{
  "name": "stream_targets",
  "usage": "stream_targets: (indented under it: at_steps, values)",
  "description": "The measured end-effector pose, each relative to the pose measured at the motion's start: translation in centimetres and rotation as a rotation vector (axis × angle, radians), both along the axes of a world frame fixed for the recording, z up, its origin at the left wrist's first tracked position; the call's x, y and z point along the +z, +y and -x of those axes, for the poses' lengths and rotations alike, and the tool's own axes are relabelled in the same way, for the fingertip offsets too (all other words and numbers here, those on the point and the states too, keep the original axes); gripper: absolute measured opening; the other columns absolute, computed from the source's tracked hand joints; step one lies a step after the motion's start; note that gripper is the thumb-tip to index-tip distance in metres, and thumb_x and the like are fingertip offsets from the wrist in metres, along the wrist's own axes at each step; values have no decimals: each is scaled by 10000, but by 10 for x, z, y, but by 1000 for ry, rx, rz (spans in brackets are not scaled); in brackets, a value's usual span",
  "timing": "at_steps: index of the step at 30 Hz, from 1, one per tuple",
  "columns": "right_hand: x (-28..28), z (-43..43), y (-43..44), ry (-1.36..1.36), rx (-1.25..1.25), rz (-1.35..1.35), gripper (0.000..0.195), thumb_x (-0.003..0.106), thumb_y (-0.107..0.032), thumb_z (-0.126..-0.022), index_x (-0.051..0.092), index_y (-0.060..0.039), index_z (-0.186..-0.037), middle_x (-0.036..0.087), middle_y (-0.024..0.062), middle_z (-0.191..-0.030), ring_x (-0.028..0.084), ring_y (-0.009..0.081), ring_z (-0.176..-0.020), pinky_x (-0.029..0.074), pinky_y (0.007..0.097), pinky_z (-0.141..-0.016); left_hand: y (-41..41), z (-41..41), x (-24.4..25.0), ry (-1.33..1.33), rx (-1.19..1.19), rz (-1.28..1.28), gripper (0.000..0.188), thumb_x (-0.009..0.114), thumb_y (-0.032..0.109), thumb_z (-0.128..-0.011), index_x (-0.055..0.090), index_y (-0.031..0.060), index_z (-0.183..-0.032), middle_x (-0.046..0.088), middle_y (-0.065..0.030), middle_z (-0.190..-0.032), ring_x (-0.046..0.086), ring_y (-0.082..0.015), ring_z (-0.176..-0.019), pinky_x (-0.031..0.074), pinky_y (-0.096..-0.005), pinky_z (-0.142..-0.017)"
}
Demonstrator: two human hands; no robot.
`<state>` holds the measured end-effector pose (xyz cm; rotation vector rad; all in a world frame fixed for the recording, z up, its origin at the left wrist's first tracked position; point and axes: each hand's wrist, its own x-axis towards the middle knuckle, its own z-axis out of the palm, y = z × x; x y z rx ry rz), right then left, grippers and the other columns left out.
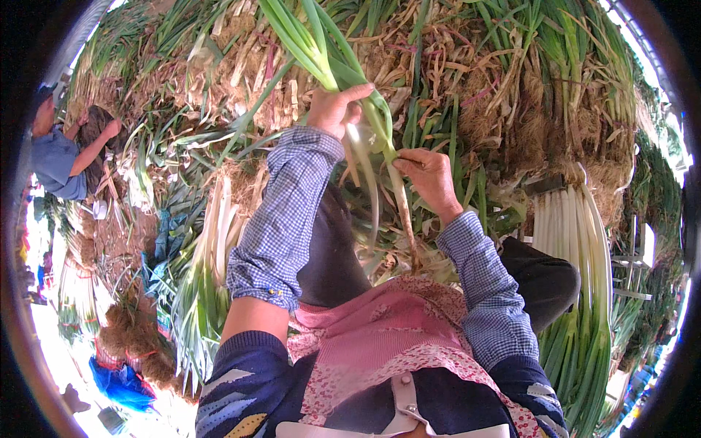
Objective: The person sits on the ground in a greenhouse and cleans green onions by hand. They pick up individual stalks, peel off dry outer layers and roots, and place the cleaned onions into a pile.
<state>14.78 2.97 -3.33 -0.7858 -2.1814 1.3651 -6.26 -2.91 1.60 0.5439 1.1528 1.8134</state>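
Observation:
My left hand (334, 112) grips a long green onion (320, 60) where its green leaves meet the paler stalk; the leaves point up and away from me. Between the thumb and fingers of my right hand (430, 178) is pinched an outer leaf sheath (390, 148) of that onion. Below my right fingers the sheath runs down to a thin, brownish, soiled end (408, 235). A pale curved length (369, 186) hangs under my left hand, blurred; whether it is the stalk or a peeled strip I cannot tell.
Heaped unpeeled onions with dry roots (520, 109) span the far side. Clean white-stalked onions (569, 235) lie at my right, with another bundle (219, 213) at my left. Peelings litter the ground between my knees. A co-worker (60, 159) sits at far left, near a blue bag (120, 383).

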Motion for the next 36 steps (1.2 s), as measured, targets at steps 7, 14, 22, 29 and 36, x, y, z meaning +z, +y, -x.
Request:
stream_targets:
  at_steps: [7,14,22,29,36]
  values:
    - [9,-1,-5,88,72,-601,144,649,-57,-760,654,2,-891,642,113,-790,615,242,-680,507,351,-622,6,-1,-6,-8,184,-36,206,728,-15,-715,585,-14,-862,635,-119,-714,517,-123,-399,360,-218,-316]
    - [34,-4,-6,180,322,-702,155,667,-64,-705,621,-6,-841,613,116,-781,599,292,-713,499,384,-675,4,7,-15,-31,194,35,204,731,-4,-709,586,-24,-851,629,-106,-682,516,-125,-391,393,-221,-310]
    - [-36,-59,-20,-304,876,-686,225,590,-213,-856,633,3,-900,632,122,-782,614,247,-693,522,391,-659,-3,16,-6,-73,222,86,191,715,-2,-747,590,38,-886,603,-55,-693,471,-89,-447,375,-221,-370]
    - [-143,-170,-48,-944,1105,-388,280,487,-159,-896,556,-12,-1124,614,191,-1010,624,334,-900,516,444,-778,-12,33,2,-181,376,-82,235,717,-1,-753,561,77,-910,593,-43,-779,420,-84,-467,354,-236,-397]
    - [-6,-42,13,-278,201,-454,162,617,-161,-808,629,-41,-916,602,117,-788,599,296,-711,505,397,-642,-1,22,-3,-117,451,-70,245,719,-16,-739,549,72,-892,563,-47,-697,453,-116,-458,397,-277,-394]
